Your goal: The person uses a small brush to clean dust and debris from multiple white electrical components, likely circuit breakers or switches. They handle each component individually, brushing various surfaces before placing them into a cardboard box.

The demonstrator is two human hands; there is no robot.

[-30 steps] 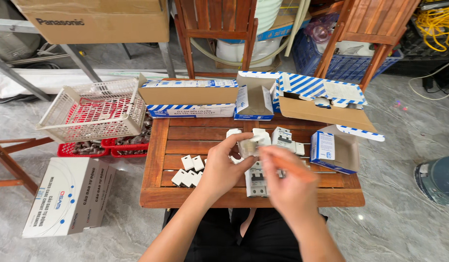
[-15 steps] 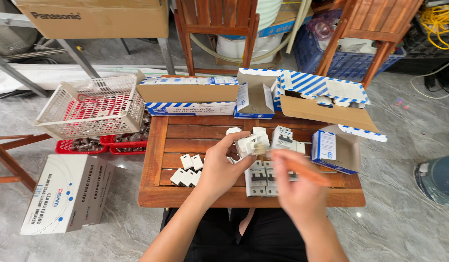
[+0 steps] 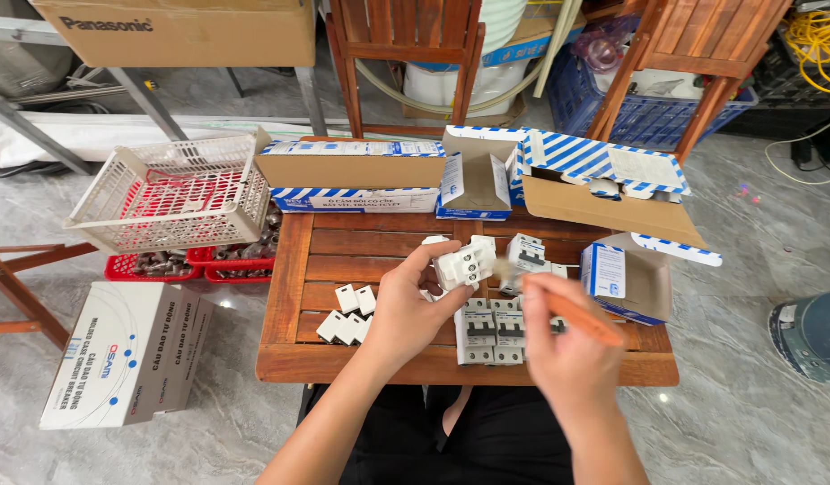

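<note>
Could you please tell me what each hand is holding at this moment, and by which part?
The left hand grips a white circuit breaker by its lower end. The right hand holds an orange-handled screwdriver by the handle.

Breakers (image 3: 488,330) on table (image 3: 343,364); boxes (image 3: 361,173) behind; basket (image 3: 171,191) left; carton (image 3: 127,353) on floor.

- My left hand (image 3: 406,310) held a white breaker (image 3: 464,265) above the table (image 3: 361,247).
- My right hand (image 3: 567,355) gripped an orange screwdriver (image 3: 576,316), its tip near the breaker.
</note>
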